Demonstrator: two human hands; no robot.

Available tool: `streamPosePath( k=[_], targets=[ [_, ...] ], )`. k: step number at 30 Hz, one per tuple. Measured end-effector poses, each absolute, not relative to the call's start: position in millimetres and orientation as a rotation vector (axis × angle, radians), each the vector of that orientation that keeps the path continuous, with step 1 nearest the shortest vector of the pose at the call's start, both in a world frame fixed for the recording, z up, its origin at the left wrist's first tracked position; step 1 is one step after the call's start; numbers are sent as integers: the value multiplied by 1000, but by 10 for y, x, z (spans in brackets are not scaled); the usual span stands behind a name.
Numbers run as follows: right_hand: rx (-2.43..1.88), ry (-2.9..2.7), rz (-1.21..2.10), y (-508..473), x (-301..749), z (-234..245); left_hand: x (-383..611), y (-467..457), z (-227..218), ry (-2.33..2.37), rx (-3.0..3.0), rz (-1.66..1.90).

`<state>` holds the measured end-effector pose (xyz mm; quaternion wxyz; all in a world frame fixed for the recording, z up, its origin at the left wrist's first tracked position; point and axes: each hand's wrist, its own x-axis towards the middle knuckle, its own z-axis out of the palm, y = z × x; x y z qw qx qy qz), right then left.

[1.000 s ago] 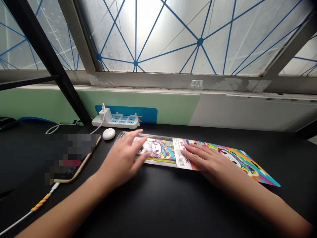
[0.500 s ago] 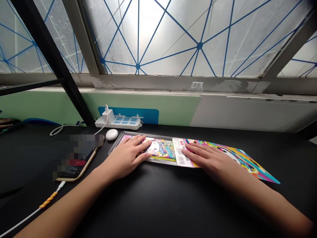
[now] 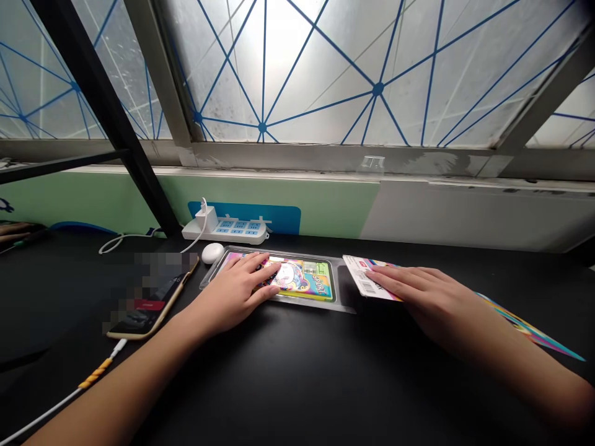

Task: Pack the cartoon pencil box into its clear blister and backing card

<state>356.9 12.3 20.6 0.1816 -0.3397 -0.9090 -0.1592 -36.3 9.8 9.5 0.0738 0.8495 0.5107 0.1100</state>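
Observation:
A colourful cartoon-printed box [image 3: 304,279] lies in a clear plastic sleeve [image 3: 346,296] on the black desk [image 3: 297,378]. My left hand [image 3: 232,292] rests flat on the box's left half, fingers stretched out. My right hand [image 3: 425,292] lies flat, fingers together, on a colourful card insert [image 3: 367,279] with a white barcode end. That card now sits to the right of the sleeve, fully outside it, and its far end [image 3: 534,331] shows beyond my forearm.
A phone [image 3: 153,297] on a white charging cable [image 3: 60,396] lies at the left. Behind the box are a small white oval case [image 3: 212,252] and a white power strip [image 3: 227,229] with a charger against the wall. A black diagonal post [image 3: 106,111] stands at back left.
My right hand has slid the card insert to the right, out of the plastic sleeve. My left hand settled flat on the box and held it in place.

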Motion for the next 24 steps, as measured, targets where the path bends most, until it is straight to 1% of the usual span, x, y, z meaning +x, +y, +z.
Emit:
streamPosePath(
  k=[4, 6, 9, 10, 12, 15, 17, 21, 24],
  targets=[
    [-883, -2553, -513, -95, 3324, 348, -273, 79, 80, 1508, 2453, 426],
    [-796, -2582, -556, -287, 3084, 384, -186, 38, 85, 1445, 2328, 648],
    [-576, -2668, -692, -605, 2677, 327, -70, -42, 114, 1290, 2057, 1105],
    [-483, -2674, -737, -695, 2556, 269, -51, -62, 128, 1259, 1996, 1213],
    [-400, -2689, -741, -823, 2365, 112, -58, -77, 156, 1266, 1999, 1301],
    [-450, -2717, -603, -862, 2193, -111, -157, -31, 169, 1403, 2174, 1211],
    [-535, -2779, -405, -804, 2105, -168, -240, 25, 145, 1506, 2269, 1054],
    [-700, -2891, 31, -599, 1887, -102, -359, 119, 60, 1535, 2422, 580],
    [-788, -2853, 142, -472, 1740, -71, -406, 148, 23, 1497, 2487, 386]
  ],
)
